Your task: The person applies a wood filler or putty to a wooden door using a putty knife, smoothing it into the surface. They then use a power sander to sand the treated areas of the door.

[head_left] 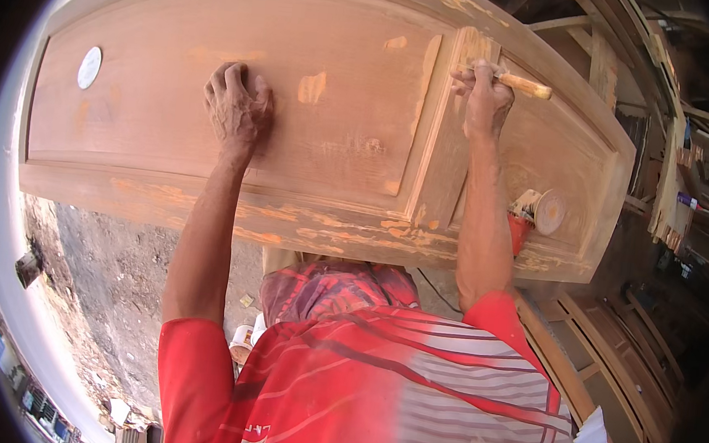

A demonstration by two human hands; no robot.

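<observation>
A large brown wooden door (161, 120) with recessed panels lies in front of me, with orange filler patches on its face and near edge. My left hand (238, 110) rests on the larger panel, its fingers bent and thumb apart, with nothing visible in it. My right hand (483, 102) is closed around a wooden-handled tool (528, 86) over the door's crosspiece (446, 137). The handle points right; the working end, at the fingers, is too small to make out. Below my right hand, a red angle grinder (519, 229) with a pale round disc (550, 212) lies on the smaller panel.
A round whitish disc (90, 67) lies toward the door's left end. Wooden frames (613, 354) stand low on the right, and timber racks (673, 148) rise behind. A small white tub (241, 344) sits on the dusty ground (129, 286). A dark cable (439, 292) hangs by the near edge.
</observation>
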